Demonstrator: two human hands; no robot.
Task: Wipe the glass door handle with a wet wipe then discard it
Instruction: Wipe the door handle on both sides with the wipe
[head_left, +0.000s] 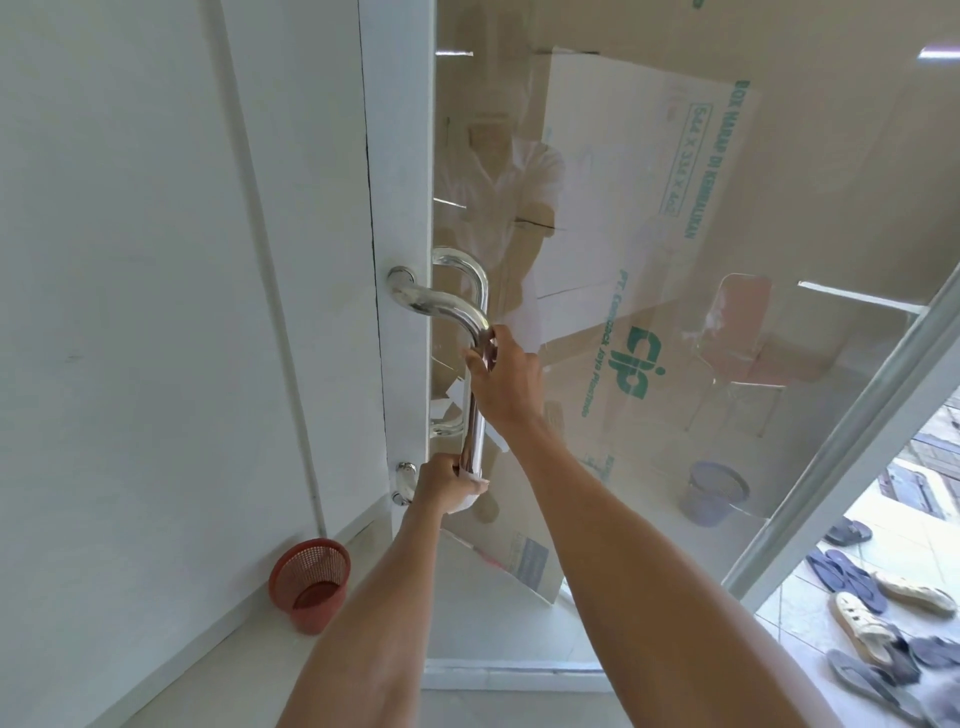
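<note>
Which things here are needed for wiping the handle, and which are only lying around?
For the job:
- door handle
- left hand with something white, seemingly the wipe
- right hand on the handle
- red basket, probably for discarding

Lying about:
- sandals
- cardboard box
- blue basket

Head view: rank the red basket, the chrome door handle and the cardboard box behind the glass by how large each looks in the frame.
1. cardboard box, by far the largest, filling much of the glass.
2. chrome door handle, long but thin.
3. red basket.
The handle and basket are close: the handle spans more height, the basket more width, and it sits farther away, so that order is unsure.
</note>
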